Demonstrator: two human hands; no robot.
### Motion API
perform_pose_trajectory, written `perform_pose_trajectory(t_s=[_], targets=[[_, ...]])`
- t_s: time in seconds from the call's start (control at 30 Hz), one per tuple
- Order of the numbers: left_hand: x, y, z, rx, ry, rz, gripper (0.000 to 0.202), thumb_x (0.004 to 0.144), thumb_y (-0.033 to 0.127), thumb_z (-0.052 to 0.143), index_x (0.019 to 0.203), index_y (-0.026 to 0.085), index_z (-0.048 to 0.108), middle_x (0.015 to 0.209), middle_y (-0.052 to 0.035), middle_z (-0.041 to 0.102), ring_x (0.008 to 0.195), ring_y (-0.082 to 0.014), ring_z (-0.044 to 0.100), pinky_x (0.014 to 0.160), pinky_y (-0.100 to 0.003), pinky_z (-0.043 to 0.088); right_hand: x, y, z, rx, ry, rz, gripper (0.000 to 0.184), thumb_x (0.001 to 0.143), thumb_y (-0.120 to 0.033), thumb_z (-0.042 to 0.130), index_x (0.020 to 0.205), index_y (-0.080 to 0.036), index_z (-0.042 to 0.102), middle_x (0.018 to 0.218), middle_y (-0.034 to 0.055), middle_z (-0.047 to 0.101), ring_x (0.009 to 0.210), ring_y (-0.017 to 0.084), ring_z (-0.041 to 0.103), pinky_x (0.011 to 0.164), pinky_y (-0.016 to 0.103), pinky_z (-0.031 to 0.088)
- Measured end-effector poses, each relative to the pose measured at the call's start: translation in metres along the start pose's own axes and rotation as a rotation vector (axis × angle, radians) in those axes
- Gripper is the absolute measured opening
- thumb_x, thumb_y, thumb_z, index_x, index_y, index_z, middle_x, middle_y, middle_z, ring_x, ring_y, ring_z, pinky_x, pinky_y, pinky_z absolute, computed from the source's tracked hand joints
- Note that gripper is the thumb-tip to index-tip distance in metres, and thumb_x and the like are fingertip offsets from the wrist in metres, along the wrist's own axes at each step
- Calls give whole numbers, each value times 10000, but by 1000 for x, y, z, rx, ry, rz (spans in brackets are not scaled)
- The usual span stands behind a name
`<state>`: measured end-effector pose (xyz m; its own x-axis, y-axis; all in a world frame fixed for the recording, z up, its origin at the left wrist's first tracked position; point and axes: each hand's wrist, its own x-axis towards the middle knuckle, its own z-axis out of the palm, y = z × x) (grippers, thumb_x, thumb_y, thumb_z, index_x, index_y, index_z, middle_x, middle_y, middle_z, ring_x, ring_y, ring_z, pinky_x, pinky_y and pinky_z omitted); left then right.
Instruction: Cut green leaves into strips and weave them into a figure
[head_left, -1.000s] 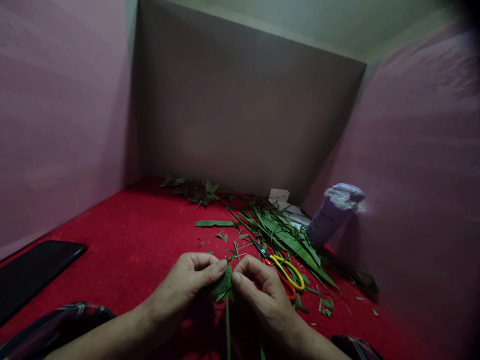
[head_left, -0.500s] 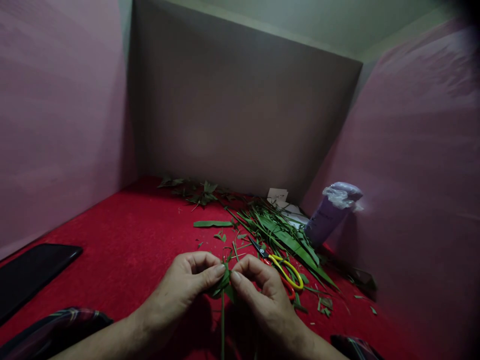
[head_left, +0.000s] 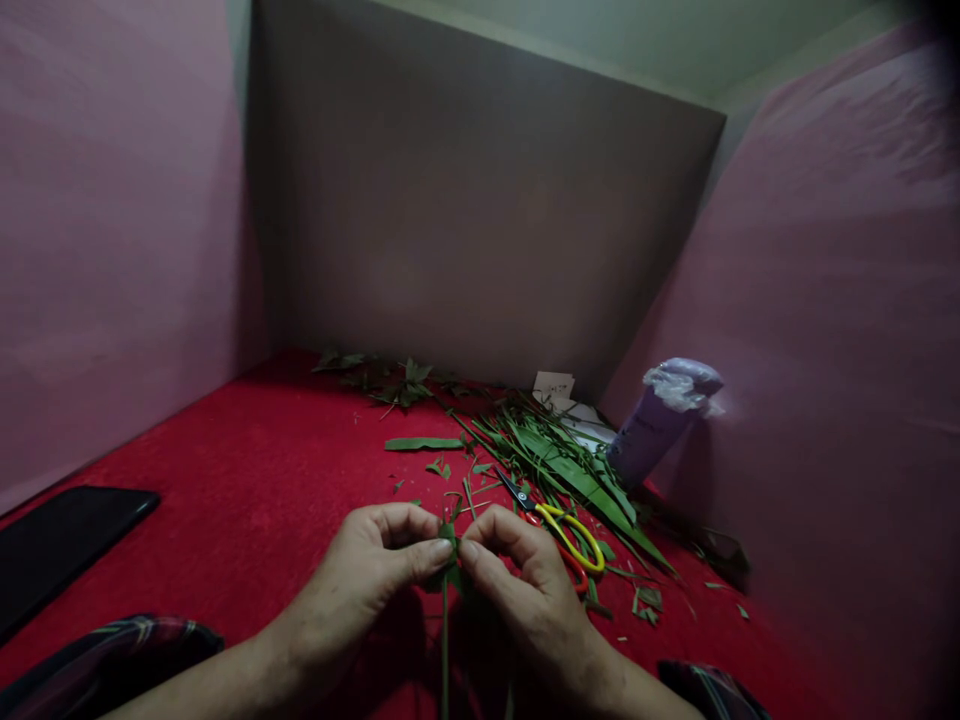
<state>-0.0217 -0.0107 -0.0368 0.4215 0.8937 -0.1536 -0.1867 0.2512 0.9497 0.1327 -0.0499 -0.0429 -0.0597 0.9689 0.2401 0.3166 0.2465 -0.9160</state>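
Between my two hands is a small folded bundle of green leaf (head_left: 448, 575), with a thin stem (head_left: 445, 650) running down from it toward me. My left hand (head_left: 379, 560) pinches the bundle's left side between thumb and forefinger. On the other side my right hand (head_left: 517, 570) pinches the leaf's right edge, thumb and forefinger pressed together. Part of the folded leaf is hidden behind the fingers. Just beyond my right hand lie scissors (head_left: 559, 525) with yellow and red handles and dark blades.
A heap of long green leaves (head_left: 570, 470) covers the back right of the red cloth (head_left: 247, 500). Behind it are a white card (head_left: 553, 385) and a leaning purple container (head_left: 664, 415) with crumpled plastic. A black flat object (head_left: 71, 545) lies left. A single leaf strip (head_left: 424, 444) is ahead.
Both hands keep their pinch, with small finger shifts at the leaf bundle. The lower part of the bundle shows less now. The whole view has moved very slightly.
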Motion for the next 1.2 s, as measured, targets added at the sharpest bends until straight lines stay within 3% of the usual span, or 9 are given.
perform_pose_trajectory(t_s=[0.2,0.5,0.77,0.97,1.1,1.2], targets=[[0,0,0,21,15,17,221,544,266,770,621,127,617,576,25,570,548,-84,479,543,-194,366,1,-1,0,2,10,-6,204,819,-272,496,647,-162,506,603,-27,473,586,106,424,566,220,353],[2,-2,2,0,92,6,242,473,261,797,577,130,623,527,23,568,489,-83,461,479,-193,341,1,0,2,-10,-3,12,202,819,-275,497,653,-161,503,600,-31,471,579,102,415,552,214,345],[3,-3,1,-32,42,-20,233,478,260,800,567,132,628,516,24,569,468,-76,456,456,-188,329,1,4,4,11,-23,39,186,835,-270,480,680,-166,487,618,-39,444,573,94,385,518,202,322],[2,-2,-2,-15,30,-25,281,486,219,800,710,139,650,632,0,637,561,-103,534,540,-205,395,2,4,3,4,10,28,209,835,-284,498,664,-164,493,606,-40,453,579,97,410,554,206,350],[1,-1,0,-11,30,-6,287,483,221,798,684,133,612,599,8,631,537,-95,536,537,-202,396,2,4,4,47,5,38,196,838,-340,513,769,-160,549,677,-19,524,606,105,460,569,211,368],[3,-3,2,-19,28,-7,341,479,232,798,709,150,560,540,23,614,472,-89,514,479,-194,363,3,7,6,100,34,36,211,829,-344,529,739,-154,543,654,-23,508,594,102,451,561,210,363]])
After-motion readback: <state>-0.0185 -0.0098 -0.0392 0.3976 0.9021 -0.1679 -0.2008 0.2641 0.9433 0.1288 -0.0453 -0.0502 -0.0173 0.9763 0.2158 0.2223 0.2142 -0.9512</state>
